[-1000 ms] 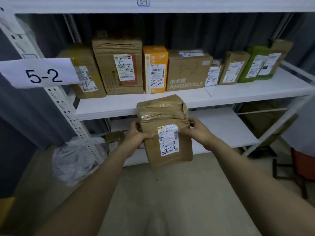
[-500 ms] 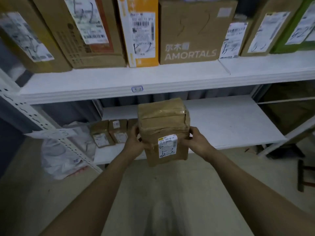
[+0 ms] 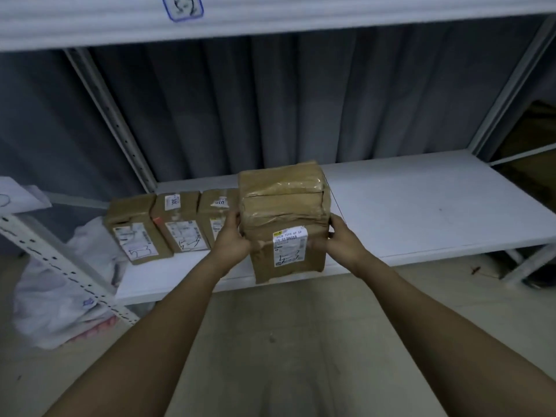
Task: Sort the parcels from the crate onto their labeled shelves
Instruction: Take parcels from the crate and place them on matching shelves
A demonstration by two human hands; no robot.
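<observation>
Left hand (image 3: 231, 239) and right hand (image 3: 343, 239) gripped the taped brown parcel (image 3: 284, 206) by its two sides, fingers curled round the edges, white label (image 3: 289, 246) facing the camera. The parcel was upright at the front of the lower white shelf (image 3: 421, 212), just right of a row of three small parcels (image 3: 177, 224); contact with the shelf couldn't be told. A "5-2" tag (image 3: 183, 7) sat on the shelf edge above, and a white bag (image 3: 60, 296) lay on the floor at left.

Right of the right hand (image 3: 341, 240), the lower shelf (image 3: 421, 206) offers open passage. Three boxes (image 3: 177, 224) stand in a row just left of the left hand (image 3: 231, 240), blocking that side. The parcel (image 3: 282, 206) fills the gap between the hands.
</observation>
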